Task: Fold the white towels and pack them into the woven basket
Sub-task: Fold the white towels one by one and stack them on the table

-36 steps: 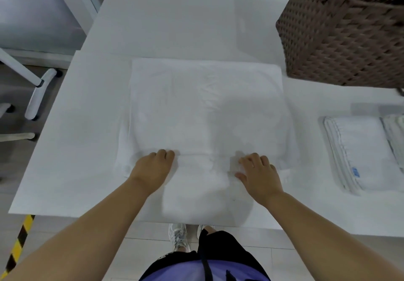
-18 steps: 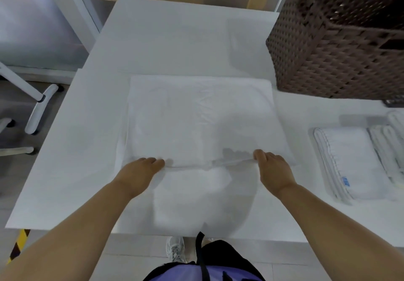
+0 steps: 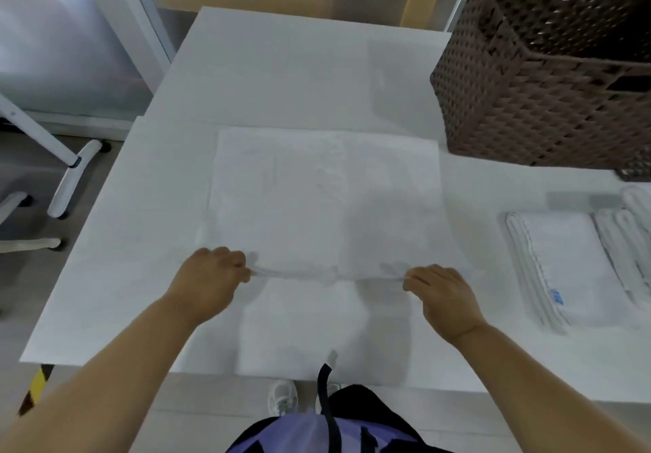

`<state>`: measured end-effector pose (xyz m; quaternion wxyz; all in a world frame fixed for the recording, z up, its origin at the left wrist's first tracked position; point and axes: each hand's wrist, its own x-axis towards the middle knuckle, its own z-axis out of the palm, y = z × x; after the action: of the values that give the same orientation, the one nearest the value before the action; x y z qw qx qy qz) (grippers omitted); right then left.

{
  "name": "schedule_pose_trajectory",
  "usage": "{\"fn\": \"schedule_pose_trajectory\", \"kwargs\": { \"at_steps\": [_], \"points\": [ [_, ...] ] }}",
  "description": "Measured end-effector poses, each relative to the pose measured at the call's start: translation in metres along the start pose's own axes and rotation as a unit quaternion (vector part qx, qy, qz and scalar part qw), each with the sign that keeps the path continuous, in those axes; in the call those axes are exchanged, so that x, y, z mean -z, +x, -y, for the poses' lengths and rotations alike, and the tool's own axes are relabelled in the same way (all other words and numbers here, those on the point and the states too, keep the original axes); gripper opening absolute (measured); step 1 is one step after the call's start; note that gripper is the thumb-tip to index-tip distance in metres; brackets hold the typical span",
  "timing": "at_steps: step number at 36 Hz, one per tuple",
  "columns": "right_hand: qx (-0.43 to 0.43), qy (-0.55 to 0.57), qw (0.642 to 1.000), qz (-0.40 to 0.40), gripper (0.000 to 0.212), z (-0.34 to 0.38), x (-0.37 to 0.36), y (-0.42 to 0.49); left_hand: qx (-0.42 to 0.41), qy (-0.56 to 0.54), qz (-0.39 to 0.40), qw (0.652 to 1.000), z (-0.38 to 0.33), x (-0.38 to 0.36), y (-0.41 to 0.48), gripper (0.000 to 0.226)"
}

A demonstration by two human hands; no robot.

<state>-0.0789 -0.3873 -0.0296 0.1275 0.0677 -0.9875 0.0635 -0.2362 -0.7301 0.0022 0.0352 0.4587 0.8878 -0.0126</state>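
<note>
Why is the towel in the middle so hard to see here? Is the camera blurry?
Head view: the white towel lies on a white table under flat, bright light, so contrast is low; faint grey shadows fall near the left hand and right hand, which pinch its near edge; the frame is slightly soft; the wide lens stretches the forearms and leans the woven basket.

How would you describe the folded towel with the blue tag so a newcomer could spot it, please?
Find the brown woven basket on the table, far right. Folded white towels lie nearer the person than it. The leftmost folded towel alone shows a small blue tag.
</note>
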Motion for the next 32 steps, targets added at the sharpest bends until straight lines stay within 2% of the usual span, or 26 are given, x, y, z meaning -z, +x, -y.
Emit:
{"fn": "schedule_pose_trajectory", "kwargs": {
  "at_steps": [3, 4, 6, 8, 10, 12, 16, 23, 27, 30, 32],
  "points": [
    [-0.055, 0.018, 0.993, 0.107, 0.048, 0.006, -0.018, -0.016, 0.048, 0.026, 0.138, 0.989, -0.019, -0.041, -0.013, 0.031],
    [-0.072, 0.022, 0.989, 0.126, 0.046, 0.008, -0.022, -0.02, 0.071, 0.02, 0.15, 0.986, -0.026, -0.044, -0.016, 0.028],
    [-0.075, 0.011, 0.99, 0.119, 0.039, 0.01, -0.025, -0.023, 0.081, -0.008, 0.12, 0.989, -0.034, -0.048, -0.019, 0.023],
    [-0.066, -0.004, 0.991, 0.115, 0.032, 0.012, -0.026, -0.024, 0.08, -0.006, 0.081, 0.993, -0.037, -0.055, -0.024, 0.04],
    [-0.061, -0.017, 0.991, 0.118, 0.036, 0.012, -0.027, -0.027, 0.073, 0.003, 0.065, 0.995, -0.038, -0.06, -0.029, 0.042],
    [-0.063, -0.026, 0.99, 0.121, 0.041, 0.013, -0.029, -0.031, 0.068, 0.007, 0.037, 0.997, -0.038, -0.061, -0.031, 0.029],
    [-0.078, -0.043, 0.988, 0.127, 0.043, 0.019, -0.031, -0.032, 0.042, 0.035, -0.006, 0.999, -0.037, -0.069, -0.029, 0.037],
    [-0.099, -0.055, 0.984, 0.135, 0.049, 0.026, -0.033, -0.026, -0.015, 0.063, -0.053, 0.996, -0.032, -0.075, -0.02, 0.022],
    [-0.101, -0.067, 0.983, 0.136, 0.05, 0.029, -0.036, -0.023, -0.056, 0.074, -0.062, 0.994, -0.025, -0.074, -0.016, 0.031],
    [-0.091, -0.077, 0.982, 0.147, 0.042, 0.029, -0.039, -0.023, -0.05, 0.059, -0.06, 0.995, -0.024, -0.072, -0.015, 0.038],
    [-0.072, -0.087, 0.984, 0.139, 0.022, 0.027, -0.041, -0.024, -0.028, 0.043, -0.053, 0.997, -0.024, -0.071, -0.016, 0.036]
  ]
}}
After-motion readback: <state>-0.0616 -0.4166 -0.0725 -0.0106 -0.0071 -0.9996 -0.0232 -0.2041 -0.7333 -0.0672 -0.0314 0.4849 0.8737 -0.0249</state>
